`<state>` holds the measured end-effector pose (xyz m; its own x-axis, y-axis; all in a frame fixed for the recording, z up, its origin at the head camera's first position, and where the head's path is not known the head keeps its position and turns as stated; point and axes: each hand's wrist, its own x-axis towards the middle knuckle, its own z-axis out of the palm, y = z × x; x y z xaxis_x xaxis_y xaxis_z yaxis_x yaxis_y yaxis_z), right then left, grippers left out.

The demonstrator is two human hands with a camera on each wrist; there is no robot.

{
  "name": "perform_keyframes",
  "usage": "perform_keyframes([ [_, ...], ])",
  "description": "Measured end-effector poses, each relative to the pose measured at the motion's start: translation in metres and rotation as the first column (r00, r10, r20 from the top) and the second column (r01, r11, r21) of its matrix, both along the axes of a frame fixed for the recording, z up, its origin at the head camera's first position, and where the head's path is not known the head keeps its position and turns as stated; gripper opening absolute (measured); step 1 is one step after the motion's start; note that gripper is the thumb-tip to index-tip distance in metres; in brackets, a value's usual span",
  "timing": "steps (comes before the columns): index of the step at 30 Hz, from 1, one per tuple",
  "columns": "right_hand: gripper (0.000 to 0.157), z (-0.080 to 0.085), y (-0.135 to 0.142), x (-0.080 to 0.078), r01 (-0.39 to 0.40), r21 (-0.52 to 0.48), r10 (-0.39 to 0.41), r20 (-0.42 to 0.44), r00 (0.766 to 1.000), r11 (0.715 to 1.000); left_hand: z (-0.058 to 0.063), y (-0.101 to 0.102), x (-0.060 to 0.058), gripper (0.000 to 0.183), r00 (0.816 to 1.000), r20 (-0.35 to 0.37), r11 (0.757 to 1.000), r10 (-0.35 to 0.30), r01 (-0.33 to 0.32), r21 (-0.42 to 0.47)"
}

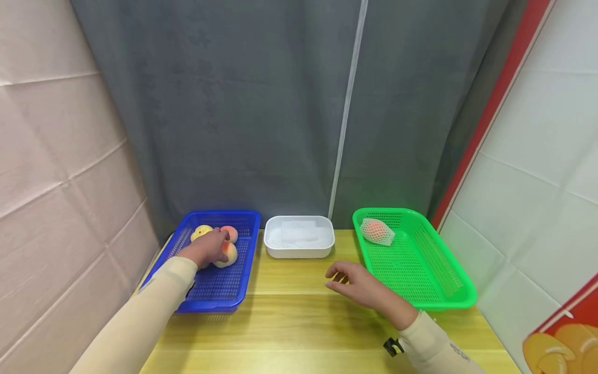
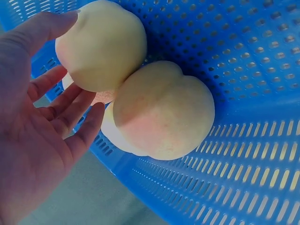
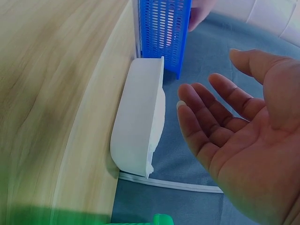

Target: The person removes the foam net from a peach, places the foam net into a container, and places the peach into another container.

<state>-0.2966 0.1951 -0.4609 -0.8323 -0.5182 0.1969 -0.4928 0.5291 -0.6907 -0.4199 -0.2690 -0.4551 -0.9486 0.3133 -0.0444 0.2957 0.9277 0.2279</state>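
Inside the blue basket (image 1: 217,298), my left hand (image 1: 211,248) holds a pale, pink-blushed peach (image 2: 103,47). Its thumb lies on one side of the fruit and the curled fingers are on the other. A second peach (image 2: 164,112) touches it, and part of another shows beneath. In the head view a yellowish peach (image 1: 201,231) and a pinker one (image 1: 230,233) sit behind the hand. My right hand (image 1: 357,283) hovers over the table beside the green basket (image 1: 460,291), fingers loosely bent, holding nothing.
A white plastic tray (image 1: 299,253) holding white foam netting (image 1: 299,231) stands between the baskets on the wooden table (image 1: 289,322). One peach in white netting (image 1: 376,231) lies in the green basket's far left corner. A grey curtain (image 1: 233,130) hangs behind.
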Motion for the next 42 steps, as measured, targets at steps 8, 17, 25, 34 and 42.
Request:
perform_keyframes([
  [8,0.014,-0.001,0.0,-0.001,0.001,-0.008,-0.001,0.0,1.0,1.0,0.017,-0.001,0.005,0.057,0.999,0.026,0.998,-0.029,0.028,0.059],
  [17,0.022,0.002,0.001,-0.003,0.012,-0.005,-0.012,-0.008,1.0,1.0,0.057,0.022,0.025,0.038,0.989,-0.123,0.971,-0.084,0.109,0.214],
  [25,0.022,0.001,0.002,-0.004,0.011,0.005,-0.011,-0.016,1.0,1.0,0.062,0.062,0.064,0.027,0.945,-0.282,0.919,-0.166,0.252,0.302],
  [34,0.018,0.0,0.003,-0.006,0.013,0.005,-0.013,-0.016,1.0,1.0,0.045,0.116,0.103,0.024,0.924,-0.323,0.87,-0.204,0.322,0.374],
  [42,0.017,-0.004,0.001,-0.006,0.012,0.008,-0.011,-0.042,0.999,1.0,0.01,0.162,0.127,0.024,0.919,-0.295,0.852,-0.26,0.362,0.378],
])
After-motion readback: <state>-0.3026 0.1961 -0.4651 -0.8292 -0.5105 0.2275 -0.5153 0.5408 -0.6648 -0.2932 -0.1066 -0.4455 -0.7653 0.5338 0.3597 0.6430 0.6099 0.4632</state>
